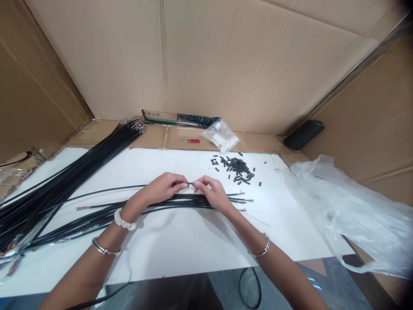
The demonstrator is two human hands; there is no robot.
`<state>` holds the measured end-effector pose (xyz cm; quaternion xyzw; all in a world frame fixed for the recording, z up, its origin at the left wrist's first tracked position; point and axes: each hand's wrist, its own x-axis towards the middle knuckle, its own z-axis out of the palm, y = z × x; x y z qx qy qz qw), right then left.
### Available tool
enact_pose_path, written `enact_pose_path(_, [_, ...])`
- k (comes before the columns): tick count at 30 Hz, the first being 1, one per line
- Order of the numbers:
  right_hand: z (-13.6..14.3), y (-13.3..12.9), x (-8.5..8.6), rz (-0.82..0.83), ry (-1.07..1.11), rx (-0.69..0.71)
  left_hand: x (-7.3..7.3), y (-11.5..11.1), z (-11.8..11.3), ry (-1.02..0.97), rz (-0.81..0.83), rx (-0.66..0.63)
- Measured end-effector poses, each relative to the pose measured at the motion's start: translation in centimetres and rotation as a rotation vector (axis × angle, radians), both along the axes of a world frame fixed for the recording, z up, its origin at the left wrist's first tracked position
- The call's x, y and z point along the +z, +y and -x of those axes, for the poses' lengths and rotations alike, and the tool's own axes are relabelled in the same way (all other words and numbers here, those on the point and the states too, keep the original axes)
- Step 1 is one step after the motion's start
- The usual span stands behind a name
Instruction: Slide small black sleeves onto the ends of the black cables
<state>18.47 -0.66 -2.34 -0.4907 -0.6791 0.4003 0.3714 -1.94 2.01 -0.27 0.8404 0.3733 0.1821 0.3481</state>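
Observation:
My left hand (167,186) pinches a thin black cable (122,188) near its end, above the white table surface. Close beside it on the right, my right hand (209,189) has its thumb and fingers pressed together at the tip of that cable; a small dark piece shows between the two hands, too small to make out. Under both hands lies a bundle of black cables (190,201) with stripped, coloured wire ends. Beyond my right hand is a pile of short black tubes (237,165).
A thick bundle of black cables (84,168) lies at the left. Red-handled snips (191,141), a clear plastic bag (222,137) and a cardboard box (159,116) are at the back. On the right are a black cylinder (303,134) and a large plastic bag (358,211).

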Motion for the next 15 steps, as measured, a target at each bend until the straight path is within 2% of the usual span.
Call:
enact_pose_path(3, [0.0, -0.1, 0.2, -0.057, -0.036, 0.013, 0.1, 0.1, 0.2, -0.025, 0.110, 0.001])
enact_pose_path(6, [0.0, -0.2, 0.1, -0.088, -0.060, 0.033, -0.2, 0.3, 0.2, -0.064, 0.144, 0.031])
enact_pose_path(11, [-0.1, -0.1, 0.2, -0.107, -0.074, 0.059, -0.9, 0.3, -0.3, -0.098, 0.123, 0.102])
enact_pose_path(15, [-0.3, 0.0, 0.2, -0.116, -0.072, 0.067, -1.1, -0.1, -0.8, -0.106, 0.029, 0.134])
